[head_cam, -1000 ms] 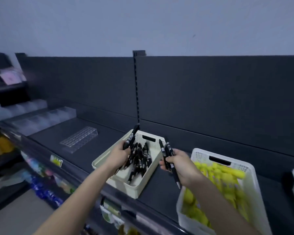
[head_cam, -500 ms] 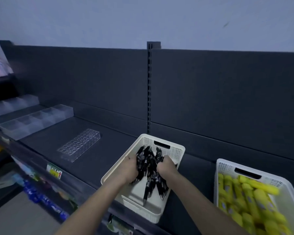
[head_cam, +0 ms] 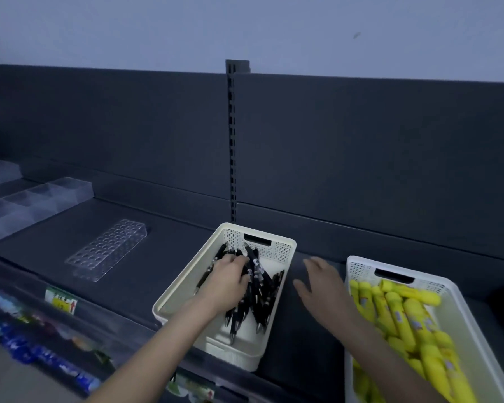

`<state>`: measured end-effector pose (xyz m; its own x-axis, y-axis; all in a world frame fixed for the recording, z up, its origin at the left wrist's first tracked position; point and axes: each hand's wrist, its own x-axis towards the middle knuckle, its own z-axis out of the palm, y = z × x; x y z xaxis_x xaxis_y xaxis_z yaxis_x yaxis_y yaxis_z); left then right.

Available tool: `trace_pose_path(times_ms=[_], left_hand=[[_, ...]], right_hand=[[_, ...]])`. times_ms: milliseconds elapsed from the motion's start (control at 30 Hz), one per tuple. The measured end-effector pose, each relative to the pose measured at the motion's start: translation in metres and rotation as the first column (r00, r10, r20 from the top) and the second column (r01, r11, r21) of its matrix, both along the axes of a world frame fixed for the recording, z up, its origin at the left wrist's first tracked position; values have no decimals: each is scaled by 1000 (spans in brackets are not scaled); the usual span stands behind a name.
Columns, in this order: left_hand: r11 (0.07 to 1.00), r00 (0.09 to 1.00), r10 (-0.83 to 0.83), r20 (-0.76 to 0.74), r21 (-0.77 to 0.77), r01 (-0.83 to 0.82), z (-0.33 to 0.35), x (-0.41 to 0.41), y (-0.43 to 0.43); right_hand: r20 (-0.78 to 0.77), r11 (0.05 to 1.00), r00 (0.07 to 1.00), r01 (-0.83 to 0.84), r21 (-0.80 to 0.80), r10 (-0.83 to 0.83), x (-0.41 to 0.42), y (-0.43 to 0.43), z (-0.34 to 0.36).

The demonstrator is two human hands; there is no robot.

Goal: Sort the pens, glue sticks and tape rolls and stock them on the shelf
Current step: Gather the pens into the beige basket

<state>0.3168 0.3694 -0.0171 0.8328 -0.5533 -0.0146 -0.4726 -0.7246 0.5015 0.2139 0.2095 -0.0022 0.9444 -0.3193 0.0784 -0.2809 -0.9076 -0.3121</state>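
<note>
inside the cream perforated plastic basket, the left hand curls round loose black plastic pens; the right hand hovers spread, empty. pens likely light, stiff, slippery: grip mid-barrel.

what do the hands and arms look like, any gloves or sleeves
Nothing is worn on either: the left hand and right hand have no gloves, and no ring or watch shows. The left forearm and right forearm are uncovered, with no sleeve in view.
</note>
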Motion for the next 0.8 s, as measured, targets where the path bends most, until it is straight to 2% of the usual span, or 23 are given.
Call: trace_pose_path(times_ms=[100,400,600,800], left_hand=[[997,996,-77,33,-19,78,3,-13,-21],[960,954,-279,106,28,278,9,-71,-90],[927,920,-374,116,59,369,11,-128,-147],[908,892,-413,183,3,419,17,-209,-223]], right_hand=[[-17,994,997,76,-73,-78,-28,-18,-2],[-45,959,965,250,-131,-258,-113,-72,-6],[0,931,935,352,-94,-354,-183,-119,-4],[65,904,903,426,-31,-424,-279,-189,1]])
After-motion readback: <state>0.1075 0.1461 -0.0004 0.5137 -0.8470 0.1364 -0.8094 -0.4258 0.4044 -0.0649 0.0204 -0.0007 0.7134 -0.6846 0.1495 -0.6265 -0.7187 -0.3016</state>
